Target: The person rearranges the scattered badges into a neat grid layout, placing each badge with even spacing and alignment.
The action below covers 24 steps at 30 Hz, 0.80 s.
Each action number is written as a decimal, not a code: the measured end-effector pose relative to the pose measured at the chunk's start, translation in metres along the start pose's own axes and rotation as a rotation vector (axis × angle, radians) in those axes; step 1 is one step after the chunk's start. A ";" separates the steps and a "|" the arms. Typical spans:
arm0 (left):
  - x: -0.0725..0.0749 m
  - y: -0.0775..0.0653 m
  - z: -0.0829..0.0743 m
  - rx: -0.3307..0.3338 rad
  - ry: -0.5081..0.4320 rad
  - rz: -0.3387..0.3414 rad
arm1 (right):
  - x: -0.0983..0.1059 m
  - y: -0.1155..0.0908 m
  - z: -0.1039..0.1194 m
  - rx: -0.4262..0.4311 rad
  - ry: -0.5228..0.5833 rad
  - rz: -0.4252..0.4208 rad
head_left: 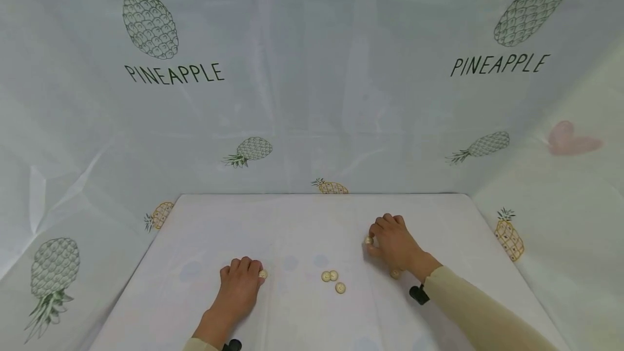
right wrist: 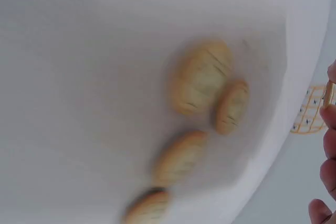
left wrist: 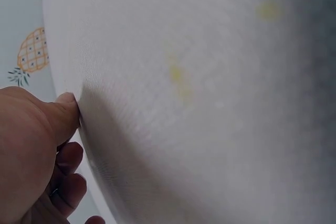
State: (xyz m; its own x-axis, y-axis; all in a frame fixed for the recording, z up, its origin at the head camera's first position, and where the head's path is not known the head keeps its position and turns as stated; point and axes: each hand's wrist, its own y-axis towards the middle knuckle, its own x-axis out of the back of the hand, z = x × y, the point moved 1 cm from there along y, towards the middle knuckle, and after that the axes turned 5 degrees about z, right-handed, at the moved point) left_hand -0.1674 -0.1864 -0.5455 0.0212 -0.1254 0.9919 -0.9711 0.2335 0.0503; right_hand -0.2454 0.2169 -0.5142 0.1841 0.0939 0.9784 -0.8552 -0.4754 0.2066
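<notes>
In the head view my left hand (head_left: 239, 286) rests low over the left half of the table, pinching a small round tan disc (head_left: 263, 274) between thumb and forefinger. That disc is hidden in the left wrist view, where the thumb (left wrist: 65, 111) and curled fingers show. Farther back on the right, my right hand (head_left: 392, 240) pinches another tan disc (head_left: 369, 240); its thin edge (right wrist: 329, 93) shows at the right wrist view's border. One more disc (head_left: 395, 274) lies under the right wrist.
Between the hands, two discs (head_left: 326, 276) lie against each other, with a third disc (head_left: 340, 287) just nearer. Dark lines mark the blurred discs (right wrist: 202, 77) in the right wrist view. A pineapple-print sheet (head_left: 312, 96) hangs behind the white table (head_left: 312, 221).
</notes>
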 end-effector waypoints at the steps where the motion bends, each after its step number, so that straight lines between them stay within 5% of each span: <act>1: 0.000 0.000 0.000 0.003 -0.002 0.002 | -0.001 0.007 -0.003 0.002 -0.005 0.000; 11: 0.001 -0.003 0.003 0.005 -0.060 0.004 | -0.018 0.054 -0.002 0.046 -0.029 0.041; 24: 0.001 0.000 0.003 0.020 -0.059 0.019 | -0.026 0.065 -0.002 0.016 -0.015 0.116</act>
State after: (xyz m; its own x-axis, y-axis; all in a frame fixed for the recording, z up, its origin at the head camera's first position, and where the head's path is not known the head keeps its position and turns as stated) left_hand -0.1677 -0.1892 -0.5454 -0.0109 -0.1779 0.9840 -0.9756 0.2175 0.0286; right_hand -0.3069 0.1850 -0.5260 0.0915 0.0240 0.9955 -0.8636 -0.4959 0.0913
